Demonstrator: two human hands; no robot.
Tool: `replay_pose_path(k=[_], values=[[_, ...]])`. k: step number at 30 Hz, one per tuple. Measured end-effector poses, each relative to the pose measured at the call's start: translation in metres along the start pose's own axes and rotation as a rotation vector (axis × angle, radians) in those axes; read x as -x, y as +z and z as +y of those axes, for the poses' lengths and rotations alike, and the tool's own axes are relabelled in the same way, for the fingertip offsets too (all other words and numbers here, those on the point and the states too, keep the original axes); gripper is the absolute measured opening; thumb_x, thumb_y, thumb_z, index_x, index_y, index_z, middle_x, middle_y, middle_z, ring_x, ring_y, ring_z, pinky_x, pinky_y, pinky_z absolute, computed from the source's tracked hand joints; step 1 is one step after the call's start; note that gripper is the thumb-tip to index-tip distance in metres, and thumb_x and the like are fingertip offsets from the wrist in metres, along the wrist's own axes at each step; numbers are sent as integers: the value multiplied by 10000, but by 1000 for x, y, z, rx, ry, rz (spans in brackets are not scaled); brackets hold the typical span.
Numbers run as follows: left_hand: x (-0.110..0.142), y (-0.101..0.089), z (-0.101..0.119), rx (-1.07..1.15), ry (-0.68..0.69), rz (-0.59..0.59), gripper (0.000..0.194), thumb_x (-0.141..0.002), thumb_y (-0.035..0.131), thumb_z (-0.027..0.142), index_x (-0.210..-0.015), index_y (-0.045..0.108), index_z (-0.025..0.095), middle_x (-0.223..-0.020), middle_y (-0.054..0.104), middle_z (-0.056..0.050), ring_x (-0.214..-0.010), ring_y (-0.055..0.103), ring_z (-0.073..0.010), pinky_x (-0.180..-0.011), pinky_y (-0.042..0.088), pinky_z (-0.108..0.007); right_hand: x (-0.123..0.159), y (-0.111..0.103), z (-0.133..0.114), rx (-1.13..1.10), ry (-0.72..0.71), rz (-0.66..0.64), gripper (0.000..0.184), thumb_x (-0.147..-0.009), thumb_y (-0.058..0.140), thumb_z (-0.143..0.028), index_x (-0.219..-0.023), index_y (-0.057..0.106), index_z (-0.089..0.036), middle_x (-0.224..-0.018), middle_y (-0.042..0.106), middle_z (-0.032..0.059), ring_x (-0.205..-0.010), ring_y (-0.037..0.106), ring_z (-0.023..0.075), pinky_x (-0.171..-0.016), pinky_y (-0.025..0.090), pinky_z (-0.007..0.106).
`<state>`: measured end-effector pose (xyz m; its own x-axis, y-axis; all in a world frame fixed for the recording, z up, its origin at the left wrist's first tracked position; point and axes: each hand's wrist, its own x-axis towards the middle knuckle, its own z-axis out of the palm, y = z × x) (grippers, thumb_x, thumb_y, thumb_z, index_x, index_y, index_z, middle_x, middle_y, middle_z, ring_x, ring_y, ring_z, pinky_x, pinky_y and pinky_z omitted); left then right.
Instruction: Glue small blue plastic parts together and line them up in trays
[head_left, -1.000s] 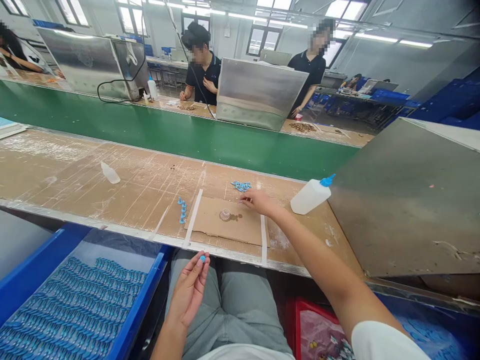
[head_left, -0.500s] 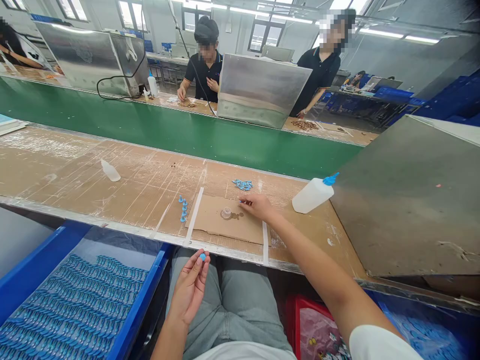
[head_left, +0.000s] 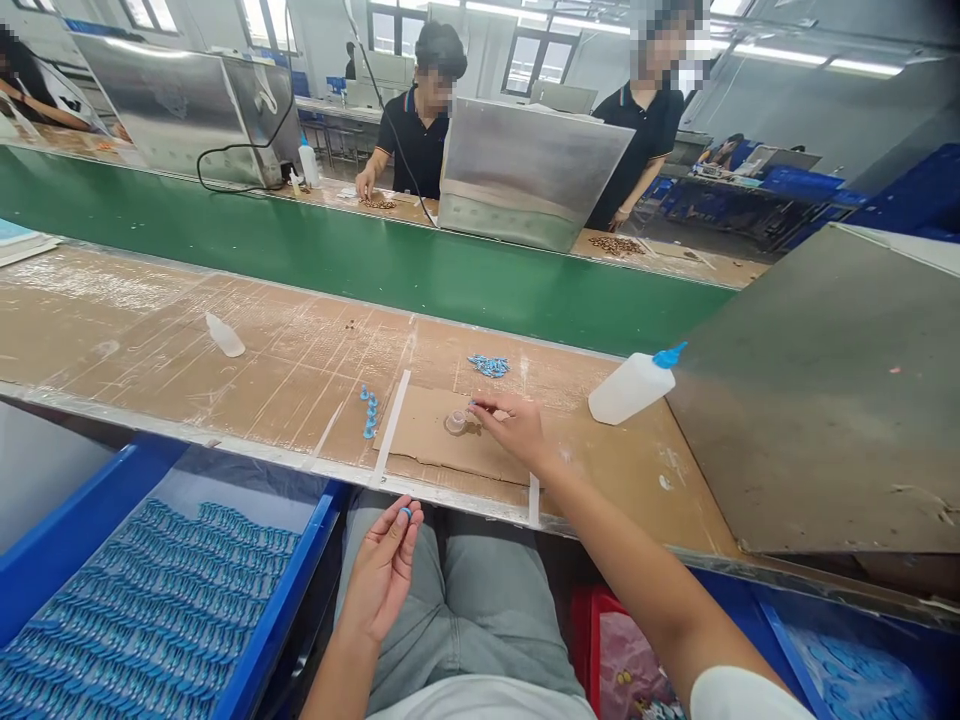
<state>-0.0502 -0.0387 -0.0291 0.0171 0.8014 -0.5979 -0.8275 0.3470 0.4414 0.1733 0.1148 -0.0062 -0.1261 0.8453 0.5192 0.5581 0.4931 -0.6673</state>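
Note:
Near the bench's front edge, above my lap, my left hand (head_left: 390,555) pinches a small round blue piece (head_left: 405,512) between thumb and fingers. Over the cardboard sheet (head_left: 427,455), my right hand (head_left: 514,425) is closed in a pinch on a tiny blue piece (head_left: 472,403), mostly covered by the fingertips. Just left of those fingertips a small clear cup (head_left: 454,421) stands on the cardboard. Behind the cardboard lies a pile of small blue pieces (head_left: 489,366). To its left, several blue pieces with round bases (head_left: 370,415) stand in a row.
A white squeeze bottle with blue tip (head_left: 631,388) lies tilted at right, beside a large metal box (head_left: 832,400). A smaller white bottle (head_left: 225,336) lies at left. A blue tray (head_left: 259,640) holds rows of blue pieces. Beyond the green belt (head_left: 337,245), people sit and stand.
My right hand has moved slightly left, bringing the tiny piece closer to the clear cup. My left hand stays nearly in place, its blue piece turned a little.

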Motion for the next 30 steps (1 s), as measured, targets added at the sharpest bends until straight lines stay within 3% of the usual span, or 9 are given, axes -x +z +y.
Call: replay_pose_path(k=[3,6,9,12,16,19,22,30], values=[[2,3,2,-26,12,-12,266,-806,569,17,-1054,654,64,-1072,691,-175,-998,659,-213,-820,563,-205,-3,3,-7,49,-119,-44,165,-850,617,-322,-944,728,-245,-917,732,33,-826,681,190,-785,537,321],[6,5,4,-35,14,-37,272,-805,588,45,-1070,648,46,-1147,657,-196,-1095,604,-252,-887,541,-237,-4,1,-16,34,-125,-50,153,-844,620,-311,-926,730,-244,-896,733,32,-816,680,187,-773,534,316],[8,6,6,-15,8,-41,281,-799,598,48,-1075,644,36,-1165,646,-207,-1129,580,-264,-908,534,-253,6,-2,-43,-36,7,30,150,-816,651,-341,-895,738,-247,-863,734,32,-758,678,187,-734,548,317],[9,7,6,11,-10,-29,281,-787,610,41,-1065,648,39,-1145,657,-205,-1126,582,-266,-892,546,-261,35,1,-82,-183,209,115,151,-780,690,-364,-880,743,-265,-840,732,30,-686,669,191,-657,567,328],[9,11,2,-29,-5,-36,295,-765,645,56,-1059,663,74,-1113,680,-177,-1062,626,-247,-839,567,-244,80,23,-115,-449,406,-40,179,-737,730,-356,-883,745,-255,-798,730,40,-635,667,201,-550,571,328],[13,14,0,-85,21,-67,312,-751,673,85,-1062,675,101,-1093,693,-157,-1032,644,-234,-856,559,-254,98,40,-120,-580,564,-67,229,-717,743,-366,-902,739,-232,-797,731,43,-640,677,208,-501,563,307],[20,15,-1,-130,38,-108,324,-747,688,127,-1072,680,120,-1106,691,-144,-1062,629,-234,-909,534,-279,102,49,-119,-608,620,-49,239,-695,760,-373,-884,739,-228,-785,731,41,-655,683,205,-496,561,282],[25,14,-2,-202,103,-99,389,-683,746,152,-1068,686,150,-1157,672,-130,-1055,632,-226,-848,550,-238,101,47,-121,-701,727,-51,340,-698,750,-421,-931,711,-177,-752,724,58,-609,677,194,-359,488,201]])
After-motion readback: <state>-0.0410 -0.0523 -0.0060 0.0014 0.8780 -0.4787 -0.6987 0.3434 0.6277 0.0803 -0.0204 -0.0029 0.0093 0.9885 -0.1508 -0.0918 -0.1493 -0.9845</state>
